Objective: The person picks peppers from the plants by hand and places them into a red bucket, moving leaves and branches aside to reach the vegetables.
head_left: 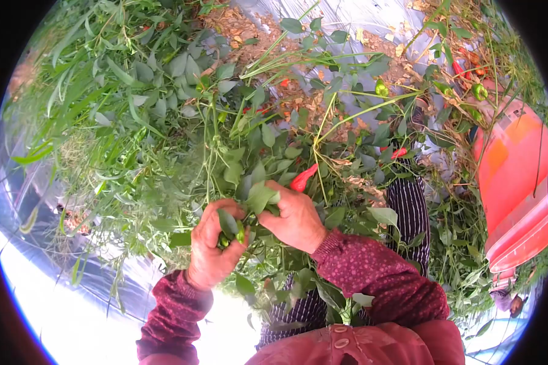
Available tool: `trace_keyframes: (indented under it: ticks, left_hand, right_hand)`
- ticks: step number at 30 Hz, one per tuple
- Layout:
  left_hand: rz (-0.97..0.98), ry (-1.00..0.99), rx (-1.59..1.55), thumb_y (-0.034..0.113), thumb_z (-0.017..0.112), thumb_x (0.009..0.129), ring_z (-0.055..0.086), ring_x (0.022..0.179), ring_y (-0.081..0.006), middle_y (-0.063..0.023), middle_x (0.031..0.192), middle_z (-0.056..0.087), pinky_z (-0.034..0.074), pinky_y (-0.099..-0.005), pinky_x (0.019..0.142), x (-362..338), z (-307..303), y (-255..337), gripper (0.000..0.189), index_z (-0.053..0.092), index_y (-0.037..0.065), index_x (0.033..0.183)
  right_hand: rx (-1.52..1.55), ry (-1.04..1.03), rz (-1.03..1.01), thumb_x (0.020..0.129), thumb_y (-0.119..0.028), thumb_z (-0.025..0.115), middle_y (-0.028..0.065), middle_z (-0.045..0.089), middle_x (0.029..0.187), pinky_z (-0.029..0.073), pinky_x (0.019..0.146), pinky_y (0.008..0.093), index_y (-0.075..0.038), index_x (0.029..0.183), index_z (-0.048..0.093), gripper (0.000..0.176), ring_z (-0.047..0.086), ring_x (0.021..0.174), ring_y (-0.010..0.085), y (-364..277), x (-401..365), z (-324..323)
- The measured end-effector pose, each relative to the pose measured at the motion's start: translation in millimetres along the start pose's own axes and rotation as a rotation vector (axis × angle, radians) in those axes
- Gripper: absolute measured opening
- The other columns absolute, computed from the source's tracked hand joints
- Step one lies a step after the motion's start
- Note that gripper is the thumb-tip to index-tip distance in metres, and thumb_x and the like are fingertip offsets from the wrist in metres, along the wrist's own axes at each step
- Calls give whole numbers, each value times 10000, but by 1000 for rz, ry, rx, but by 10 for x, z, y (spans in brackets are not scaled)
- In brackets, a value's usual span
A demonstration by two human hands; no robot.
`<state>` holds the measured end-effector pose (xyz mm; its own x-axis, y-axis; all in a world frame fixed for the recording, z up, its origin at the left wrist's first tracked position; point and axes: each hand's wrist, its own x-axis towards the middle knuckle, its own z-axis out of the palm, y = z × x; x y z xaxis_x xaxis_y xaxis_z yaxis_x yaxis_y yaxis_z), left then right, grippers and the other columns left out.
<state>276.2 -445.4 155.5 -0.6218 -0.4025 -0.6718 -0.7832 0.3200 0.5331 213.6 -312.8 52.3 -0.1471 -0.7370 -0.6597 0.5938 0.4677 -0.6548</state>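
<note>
Both hands are among the pepper plants at the middle of the head view. My left hand (216,246) has its fingers curled round green peppers (232,236), with a leaf lying over them. Just to the right, my right hand (293,219) pinches at leafy stems (262,198), its fingertips partly hidden by leaves. A red pepper (303,177) hangs right above my right hand, apart from it. Other red peppers (398,152) and a green pepper (382,89) hang farther to the right.
A red plastic container (511,182) stands at the right edge. Striped trouser legs (408,213) are among the plants. Silvery plastic sheeting (347,18) with dry leaves lies at the top. Dense foliage (134,109) fills the left.
</note>
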Motion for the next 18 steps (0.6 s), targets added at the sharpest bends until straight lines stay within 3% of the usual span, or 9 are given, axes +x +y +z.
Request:
trace_keyframes:
  ticks: [1,2,3,5,7,13,14,15,18]
  left_hand:
    - [0,3,-5,-75,633,675,589,843,-222,-128,999,564,477,-304,708,-19,11,-5,330,549,36,974]
    - [-3,17,-11,-72,639,670,593,831,-226,-130,1002,564,479,-301,698,-57,21,-14,331,550,33,971]
    - [-7,31,-15,-68,644,665,596,820,-230,-132,1005,565,481,-299,688,-94,20,-14,332,551,31,968]
    - [-20,-5,-35,-75,646,658,599,789,-223,-129,1007,566,484,-293,658,-95,-9,32,330,553,26,958]
    - [-4,-56,-15,-63,635,674,580,881,-245,-126,1010,562,469,-322,757,-89,-12,86,346,539,21,996]
    - [-36,-78,-52,-89,647,651,602,825,-228,-124,972,579,478,-304,728,-3,107,86,328,552,17,946]
    - [-13,-95,-27,-95,644,647,604,828,-232,-121,951,585,481,-306,729,29,124,111,325,554,16,938]
    - [-11,-95,-28,-95,644,647,604,828,-232,-121,951,585,481,-306,729,31,132,132,325,554,16,938]
    - [15,-263,-113,-45,651,646,607,873,-247,-136,928,597,491,-327,739,32,182,276,299,586,9,932]
  right_hand:
    - [-91,-17,-47,727,-27,615,116,644,977,511,762,314,-98,1145,548,429,641,903,265,-58,4,-43]
    - [-114,31,-231,722,-105,627,116,634,960,511,655,394,-210,1222,495,527,631,780,319,1,29,-22]
    - [-114,25,-228,722,-105,627,116,634,960,511,655,394,-210,1222,495,527,631,780,319,-35,23,-33]
    - [-157,-271,-265,712,-90,620,109,638,953,510,658,393,-240,1279,463,607,632,781,319,-134,26,-94]
    - [-150,-308,-226,683,-23,606,75,649,989,514,687,338,-207,1322,451,683,655,799,270,-86,47,-45]
    - [133,-313,-245,747,-57,573,67,652,962,488,769,298,-164,1286,487,556,637,891,159,88,112,9]
    - [449,-358,-8,764,-82,578,72,650,979,472,816,282,-142,1215,543,456,618,929,146,208,139,128]
    - [447,-356,-9,764,-82,578,72,650,979,472,816,282,-142,1215,543,456,618,929,146,327,107,150]
    - [9,-252,-183,776,-125,553,80,645,946,475,784,295,-111,1059,600,288,614,902,144,176,136,30]
